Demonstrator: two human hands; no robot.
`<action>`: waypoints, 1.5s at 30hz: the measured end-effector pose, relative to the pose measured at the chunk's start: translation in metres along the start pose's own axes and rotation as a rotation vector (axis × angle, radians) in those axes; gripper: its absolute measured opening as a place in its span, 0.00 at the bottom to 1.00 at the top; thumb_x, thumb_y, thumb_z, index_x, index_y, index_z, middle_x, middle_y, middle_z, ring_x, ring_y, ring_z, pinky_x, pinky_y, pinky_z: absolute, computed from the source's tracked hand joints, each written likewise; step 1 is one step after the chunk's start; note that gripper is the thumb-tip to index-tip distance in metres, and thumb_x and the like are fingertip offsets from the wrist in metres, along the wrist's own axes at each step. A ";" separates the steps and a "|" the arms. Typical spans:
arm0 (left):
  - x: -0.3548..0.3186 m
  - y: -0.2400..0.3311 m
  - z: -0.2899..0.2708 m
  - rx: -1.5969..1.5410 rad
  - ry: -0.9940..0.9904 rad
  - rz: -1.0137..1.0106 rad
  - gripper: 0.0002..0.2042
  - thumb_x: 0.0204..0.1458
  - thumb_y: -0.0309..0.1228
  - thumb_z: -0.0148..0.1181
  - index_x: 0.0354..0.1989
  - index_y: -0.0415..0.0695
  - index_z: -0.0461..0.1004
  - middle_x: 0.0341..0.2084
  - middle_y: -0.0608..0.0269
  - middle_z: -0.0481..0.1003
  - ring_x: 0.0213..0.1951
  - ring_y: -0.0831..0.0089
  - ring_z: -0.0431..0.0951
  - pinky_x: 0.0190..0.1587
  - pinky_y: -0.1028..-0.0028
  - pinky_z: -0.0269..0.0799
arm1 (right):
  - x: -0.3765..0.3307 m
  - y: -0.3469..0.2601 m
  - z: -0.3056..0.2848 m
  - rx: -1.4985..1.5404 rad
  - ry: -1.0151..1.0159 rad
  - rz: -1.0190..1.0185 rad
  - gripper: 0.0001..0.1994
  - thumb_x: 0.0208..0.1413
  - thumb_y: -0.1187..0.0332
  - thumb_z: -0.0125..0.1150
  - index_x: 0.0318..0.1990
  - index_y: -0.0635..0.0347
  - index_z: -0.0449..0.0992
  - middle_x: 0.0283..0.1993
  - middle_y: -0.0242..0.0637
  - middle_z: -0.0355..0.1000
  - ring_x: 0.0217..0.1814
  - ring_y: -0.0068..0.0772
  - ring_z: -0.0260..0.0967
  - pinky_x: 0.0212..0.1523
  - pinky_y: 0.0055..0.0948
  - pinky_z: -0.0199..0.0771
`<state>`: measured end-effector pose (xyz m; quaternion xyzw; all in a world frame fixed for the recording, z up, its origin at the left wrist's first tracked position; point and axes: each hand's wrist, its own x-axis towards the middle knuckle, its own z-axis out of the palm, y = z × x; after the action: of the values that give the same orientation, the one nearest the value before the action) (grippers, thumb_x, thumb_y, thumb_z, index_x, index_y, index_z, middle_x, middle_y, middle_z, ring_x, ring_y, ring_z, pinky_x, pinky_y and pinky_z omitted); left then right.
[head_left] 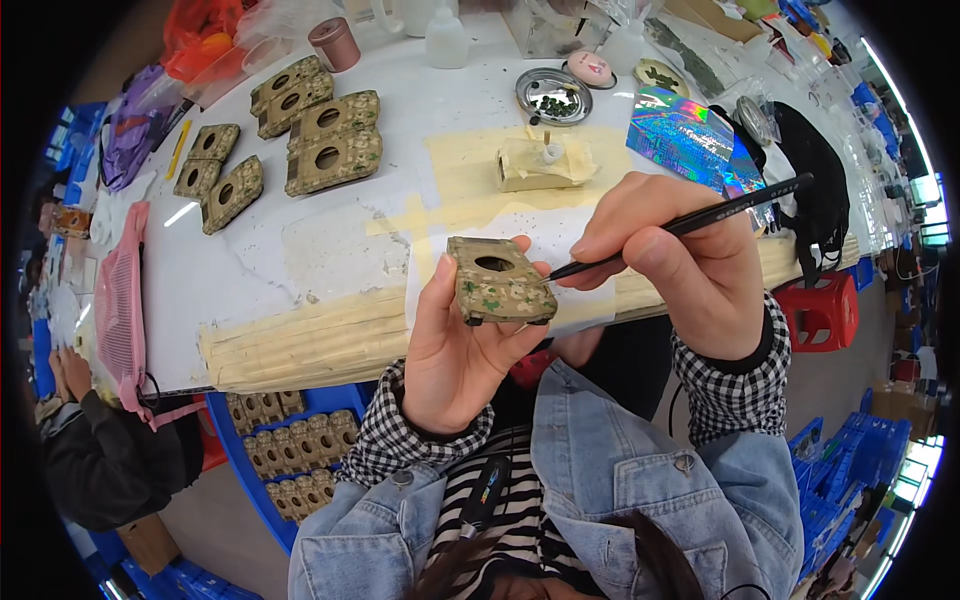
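Note:
My left hand (448,360) grips a camouflage-coloured model tank hull (505,296) from below and at its sides. The hull is tan-brown with green patches and has a round hole in its top. My right hand (705,275) pinches a thin black paintbrush (738,205) between thumb and fingers. The brush's fine tip is at the hull's right edge, beside the hole; whether it touches the surface is too small to tell. White paper (430,262) lies on the table beneath both hands.
Similar hulls (333,150) stand at the table's left, and several more fill a blue tray (228,440) below its edge. A round metal dish (522,90) holds small dark green pieces. Behind my hands sit a tape-covered block (530,170) and a shiny holographic bag (680,135).

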<state>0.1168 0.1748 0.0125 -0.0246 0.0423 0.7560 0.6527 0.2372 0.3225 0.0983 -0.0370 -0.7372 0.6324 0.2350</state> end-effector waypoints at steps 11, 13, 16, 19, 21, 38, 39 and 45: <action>-0.002 -0.001 0.000 0.106 -0.024 -0.012 0.28 0.61 0.49 0.33 0.58 0.37 0.56 0.48 0.50 0.69 0.49 0.65 0.73 0.47 0.70 0.77 | 0.007 0.004 0.006 0.055 -0.053 0.082 0.10 0.60 0.69 0.50 0.36 0.70 0.73 0.31 0.34 0.71 0.33 0.22 0.73 0.34 0.18 0.74; -0.002 -0.001 0.000 0.095 -0.025 -0.014 0.28 0.61 0.49 0.33 0.59 0.37 0.56 0.48 0.50 0.68 0.49 0.65 0.73 0.47 0.70 0.77 | 0.007 0.004 0.006 0.069 -0.051 0.081 0.10 0.60 0.70 0.50 0.37 0.70 0.72 0.31 0.34 0.71 0.34 0.22 0.73 0.35 0.18 0.75; -0.001 0.000 0.002 0.086 -0.044 -0.018 0.28 0.61 0.49 0.33 0.59 0.37 0.56 0.48 0.51 0.68 0.49 0.65 0.73 0.47 0.69 0.77 | 0.006 0.004 0.007 0.078 -0.048 0.076 0.10 0.60 0.70 0.50 0.37 0.71 0.72 0.31 0.34 0.71 0.34 0.22 0.73 0.35 0.18 0.75; -0.002 -0.001 -0.001 0.071 -0.042 -0.017 0.28 0.61 0.49 0.33 0.59 0.37 0.55 0.49 0.52 0.68 0.49 0.64 0.73 0.47 0.68 0.77 | 0.005 0.005 0.009 0.091 -0.013 0.111 0.11 0.61 0.69 0.49 0.37 0.70 0.72 0.31 0.36 0.72 0.34 0.23 0.74 0.34 0.19 0.76; -0.001 -0.001 0.000 -0.045 -0.031 -0.027 0.26 0.60 0.49 0.35 0.56 0.40 0.60 0.48 0.49 0.69 0.49 0.55 0.72 0.48 0.64 0.76 | 0.003 0.003 0.011 0.117 0.033 0.153 0.11 0.61 0.68 0.49 0.37 0.70 0.72 0.31 0.38 0.73 0.34 0.24 0.74 0.34 0.19 0.76; 0.001 -0.008 -0.001 0.186 -0.110 0.188 0.27 0.62 0.44 0.33 0.65 0.44 0.42 0.58 0.48 0.58 0.58 0.58 0.64 0.59 0.59 0.64 | -0.015 0.014 0.034 0.013 0.373 -0.041 0.13 0.62 0.68 0.46 0.36 0.72 0.72 0.36 0.44 0.74 0.38 0.28 0.72 0.42 0.24 0.72; 0.001 -0.007 0.000 0.194 -0.102 0.183 0.26 0.62 0.44 0.33 0.65 0.45 0.41 0.58 0.48 0.58 0.58 0.57 0.63 0.59 0.59 0.63 | -0.017 0.017 0.035 0.017 0.383 -0.037 0.13 0.62 0.68 0.46 0.36 0.72 0.72 0.36 0.44 0.74 0.38 0.28 0.72 0.42 0.24 0.72; 0.001 -0.007 -0.001 0.166 -0.125 0.155 0.27 0.62 0.43 0.33 0.65 0.45 0.41 0.59 0.49 0.57 0.59 0.56 0.62 0.61 0.58 0.60 | -0.018 0.019 0.036 0.020 0.380 -0.005 0.13 0.62 0.68 0.46 0.37 0.73 0.72 0.35 0.44 0.75 0.38 0.27 0.72 0.42 0.24 0.72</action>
<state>0.1232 0.1765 0.0114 0.0799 0.0659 0.7982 0.5935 0.2342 0.2874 0.0717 -0.1515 -0.6733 0.6208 0.3720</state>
